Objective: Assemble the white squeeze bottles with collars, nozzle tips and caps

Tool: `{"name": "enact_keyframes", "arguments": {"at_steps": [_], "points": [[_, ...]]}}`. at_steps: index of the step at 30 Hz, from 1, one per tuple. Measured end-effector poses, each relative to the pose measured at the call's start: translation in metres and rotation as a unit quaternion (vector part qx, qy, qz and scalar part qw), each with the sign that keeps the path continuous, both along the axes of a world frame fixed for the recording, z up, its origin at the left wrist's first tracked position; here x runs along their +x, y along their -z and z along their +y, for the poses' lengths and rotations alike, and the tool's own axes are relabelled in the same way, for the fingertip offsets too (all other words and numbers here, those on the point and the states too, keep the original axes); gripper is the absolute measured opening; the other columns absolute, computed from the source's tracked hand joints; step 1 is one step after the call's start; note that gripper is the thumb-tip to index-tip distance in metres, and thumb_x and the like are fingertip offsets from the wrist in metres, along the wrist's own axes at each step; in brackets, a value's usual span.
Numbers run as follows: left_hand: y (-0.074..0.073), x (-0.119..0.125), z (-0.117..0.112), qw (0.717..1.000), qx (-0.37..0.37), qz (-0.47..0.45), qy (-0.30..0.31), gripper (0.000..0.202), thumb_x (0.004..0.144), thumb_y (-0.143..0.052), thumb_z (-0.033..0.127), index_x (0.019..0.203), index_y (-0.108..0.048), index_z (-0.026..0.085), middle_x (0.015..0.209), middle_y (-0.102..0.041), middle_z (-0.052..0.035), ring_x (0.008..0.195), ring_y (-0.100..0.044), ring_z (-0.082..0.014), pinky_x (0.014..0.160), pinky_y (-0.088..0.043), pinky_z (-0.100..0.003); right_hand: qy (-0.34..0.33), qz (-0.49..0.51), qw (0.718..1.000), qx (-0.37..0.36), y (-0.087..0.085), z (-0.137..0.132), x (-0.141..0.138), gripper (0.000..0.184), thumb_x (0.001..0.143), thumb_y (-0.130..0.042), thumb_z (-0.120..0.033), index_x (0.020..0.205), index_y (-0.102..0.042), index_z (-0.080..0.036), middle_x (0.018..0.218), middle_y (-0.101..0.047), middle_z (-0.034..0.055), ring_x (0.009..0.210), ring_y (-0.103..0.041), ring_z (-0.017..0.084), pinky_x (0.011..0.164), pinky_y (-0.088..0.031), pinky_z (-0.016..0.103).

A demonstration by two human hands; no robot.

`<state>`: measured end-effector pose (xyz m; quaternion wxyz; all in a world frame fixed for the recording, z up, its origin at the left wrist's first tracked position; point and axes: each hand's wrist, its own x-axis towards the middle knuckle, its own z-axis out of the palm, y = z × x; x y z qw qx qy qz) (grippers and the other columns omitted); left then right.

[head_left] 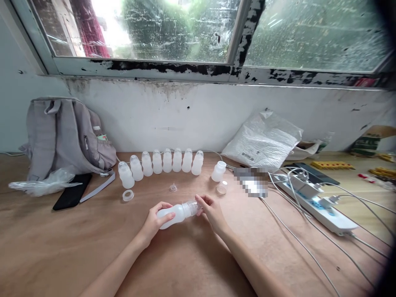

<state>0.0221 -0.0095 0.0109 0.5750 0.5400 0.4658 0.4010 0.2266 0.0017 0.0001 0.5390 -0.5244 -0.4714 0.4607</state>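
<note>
A frosted white baby bottle [173,216] lies tilted on its side between my hands, low over the table. My left hand [156,218] is wrapped round its body, thumb on top. At the other end, the fingers of my right hand [208,207] pinch the clear cap [194,207] on the bottle's neck. Just beyond them, a clear silicone nipple [173,187] rests on the wood. A white collar ring [128,195] lies to the left, and a clear cap with a ring [221,188] to the right. Behind that stands an uncapped bottle [218,171].
Several capped bottles [167,160] stand in a curved row near the wall. A grey backpack [66,136] and black phone [71,193] are at left. To the right are a plastic mailing bag [262,140], a power strip [321,210] and loose cables.
</note>
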Motion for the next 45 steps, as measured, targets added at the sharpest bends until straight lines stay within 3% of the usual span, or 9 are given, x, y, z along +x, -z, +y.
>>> {"name": "enact_keyframes", "arguments": {"at_steps": [5, 10, 13, 17, 25, 31, 36, 40, 45], "points": [[-0.006, 0.001, -0.003, 1.000, -0.009, 0.000, 0.014, 0.030, 0.062, -0.066, 0.039, 0.082, -0.059, 0.017, 0.079, -0.061, -0.0017, 0.070, -0.054, -0.0160, 0.056, -0.039, -0.021, 0.010, -0.042, 0.999, 0.002, -0.003, -0.007, -0.006, 0.034, 0.072, -0.055, -0.050, 0.062, -0.051, -0.018, 0.047, -0.048, -0.0051, 0.031, -0.041, 0.008, 0.030, -0.028, 0.020], [-0.004, 0.004, -0.007, 0.999, -0.028, -0.035, 0.017, 0.028, 0.066, -0.062, 0.040, 0.081, -0.058, 0.017, 0.080, -0.059, -0.0028, 0.067, -0.054, -0.0156, 0.053, -0.040, -0.021, -0.049, -0.065, 0.997, 0.002, -0.005, -0.018, -0.014, 0.036, 0.079, -0.044, -0.051, 0.066, -0.053, -0.018, 0.046, -0.048, -0.0052, 0.030, -0.040, 0.006, 0.027, -0.024, 0.018], [0.001, 0.007, -0.011, 0.998, -0.034, -0.057, -0.018, 0.027, 0.069, -0.057, 0.041, 0.078, -0.057, 0.016, 0.076, -0.057, -0.0023, 0.062, -0.053, -0.0151, 0.049, -0.038, -0.021, -0.059, -0.049, 0.997, -0.016, -0.004, -0.025, -0.024, 0.037, 0.079, -0.042, -0.052, 0.070, -0.054, -0.018, 0.047, -0.048, -0.0048, 0.028, -0.040, 0.007, 0.025, -0.022, 0.017], [0.003, 0.010, -0.021, 0.995, 0.010, -0.055, -0.078, 0.025, 0.073, -0.052, 0.041, 0.070, -0.056, 0.017, 0.064, -0.055, -0.0003, 0.056, -0.049, -0.0137, 0.048, -0.036, -0.021, -0.011, 0.010, 0.999, -0.037, -0.002, -0.036, -0.038, 0.038, 0.079, -0.042, -0.053, 0.067, -0.050, -0.018, 0.048, -0.046, -0.0044, 0.028, -0.039, 0.007, 0.023, -0.023, 0.018], [0.003, 0.010, -0.044, 0.982, 0.157, -0.037, -0.094, 0.025, 0.077, -0.046, 0.039, 0.063, -0.054, 0.019, 0.064, -0.051, -0.0025, 0.061, -0.050, -0.0172, 0.059, -0.039, -0.027, 0.058, -0.019, 0.994, 0.088, 0.002, -0.062, -0.045, 0.028, 0.081, -0.045, -0.039, 0.063, -0.052, -0.019, 0.057, -0.048, -0.0004, 0.049, -0.045, 0.012, 0.044, -0.038, 0.022], [0.017, 0.011, -0.049, 0.977, 0.180, -0.020, -0.110, 0.025, 0.076, -0.047, 0.037, 0.060, -0.054, 0.020, 0.067, -0.053, -0.0047, 0.063, -0.051, -0.0196, 0.063, -0.040, -0.031, 0.059, -0.014, 0.989, 0.132, 0.007, -0.064, -0.045, 0.026, 0.083, -0.041, -0.034, 0.065, -0.053, -0.020, 0.060, -0.049, 0.0011, 0.054, -0.046, 0.014, 0.052, -0.038, 0.026], [0.011, 0.012, -0.035, 0.977, 0.192, 0.001, -0.092, 0.022, 0.078, -0.045, 0.035, 0.065, -0.055, 0.020, 0.069, -0.054, -0.0035, 0.067, -0.052, -0.0191, 0.065, -0.039, -0.028, 0.058, 0.010, 0.996, 0.071, 0.005, -0.049, -0.045, 0.022, 0.080, -0.047, -0.037, 0.066, -0.049, -0.020, 0.058, -0.047, -0.0019, 0.051, -0.044, 0.012, 0.047, -0.036, 0.023], [0.001, 0.006, -0.007, 0.994, 0.095, 0.028, -0.043, 0.022, 0.076, -0.047, 0.038, 0.073, -0.056, 0.019, 0.068, -0.056, -0.0016, 0.062, -0.051, -0.0167, 0.056, -0.038, -0.024, 0.010, 0.101, 0.994, -0.034, -0.002, -0.028, -0.041, 0.024, 0.078, -0.049, -0.045, 0.081, -0.047, -0.021, 0.063, -0.049, -0.0032, 0.043, -0.043, 0.009, 0.036, -0.032, 0.020], [0.006, -0.005, 0.015, 0.993, 0.106, 0.045, 0.000, 0.023, 0.069, -0.057, 0.037, 0.081, -0.059, 0.017, 0.080, -0.061, -0.0042, 0.068, -0.056, -0.0180, 0.060, -0.042, -0.025, -0.008, 0.113, 0.994, 0.002, -0.002, -0.012, -0.029, 0.028, 0.072, -0.058, -0.042, 0.086, -0.047, -0.020, 0.075, -0.055, -0.0003, 0.055, -0.051, 0.011, 0.045, -0.042, 0.022]]}}
